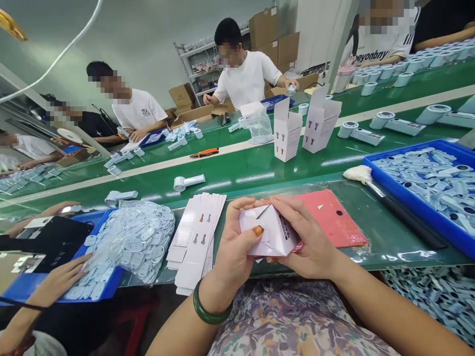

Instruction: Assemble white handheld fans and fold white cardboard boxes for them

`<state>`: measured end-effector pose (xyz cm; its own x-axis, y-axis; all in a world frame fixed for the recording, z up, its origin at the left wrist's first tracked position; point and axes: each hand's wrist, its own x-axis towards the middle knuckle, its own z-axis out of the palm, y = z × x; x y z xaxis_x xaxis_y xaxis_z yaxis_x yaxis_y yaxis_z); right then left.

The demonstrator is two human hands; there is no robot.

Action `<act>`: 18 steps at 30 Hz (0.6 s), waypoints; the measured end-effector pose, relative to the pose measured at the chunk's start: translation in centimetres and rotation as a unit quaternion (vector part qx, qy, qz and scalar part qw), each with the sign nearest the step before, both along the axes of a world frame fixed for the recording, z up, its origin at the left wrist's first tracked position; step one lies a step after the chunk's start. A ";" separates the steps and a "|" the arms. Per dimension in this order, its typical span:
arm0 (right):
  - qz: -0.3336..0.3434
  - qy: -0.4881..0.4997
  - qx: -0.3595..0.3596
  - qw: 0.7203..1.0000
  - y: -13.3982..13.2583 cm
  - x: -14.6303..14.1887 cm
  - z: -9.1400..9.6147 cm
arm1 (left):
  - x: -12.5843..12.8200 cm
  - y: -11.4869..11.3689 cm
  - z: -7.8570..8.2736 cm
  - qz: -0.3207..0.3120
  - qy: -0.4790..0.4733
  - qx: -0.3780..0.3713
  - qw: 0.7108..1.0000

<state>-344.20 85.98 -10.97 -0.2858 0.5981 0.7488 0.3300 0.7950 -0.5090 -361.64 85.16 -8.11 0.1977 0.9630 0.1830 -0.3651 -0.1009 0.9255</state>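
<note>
Between my two hands, close to my lap, is a small white cardboard box (269, 228) with its flapped end turned towards me. My left hand (239, 237) wraps its left side, thumb pressing on the end flaps. Round the right side curl the fingers of my right hand (306, 237). Just left of my hands lies a stack of flat, unfolded white boxes (196, 237) printed with small device pictures. A red sheet (334, 217) in clear plastic is under and beyond my right hand. Two folded boxes (287, 136) with open top flaps stand on the green belt ahead.
A blue tray (374, 170) of light-blue parts sits at right, beside a black-handled brush (401, 212). At left are a bag of light-blue parts (144, 232) and a co-worker's hand (61, 279). Orange-handled pliers (205, 153) lie on the belt (237, 170). Several people work across it.
</note>
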 end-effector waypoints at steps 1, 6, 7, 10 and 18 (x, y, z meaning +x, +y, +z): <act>-0.006 -0.008 0.004 1.000 0.0 0.1 -0.1 | 0.2 0.1 0.0 -0.001 -0.008 -0.008 1.000; -0.023 -0.033 0.021 0.999 -0.2 0.3 -0.4 | 0.8 0.6 -0.2 0.012 0.033 0.022 0.999; -0.027 -0.036 0.023 0.999 -0.2 0.3 -0.5 | 0.9 0.7 -0.2 0.013 0.046 0.031 0.998; -0.039 -0.043 0.033 0.998 -0.2 0.3 -0.6 | 1.2 0.9 -0.3 0.021 0.062 0.055 0.996; -0.062 -0.071 0.037 0.995 -0.2 0.2 -0.8 | 1.1 1.4 -0.3 -0.031 -0.003 -0.006 0.999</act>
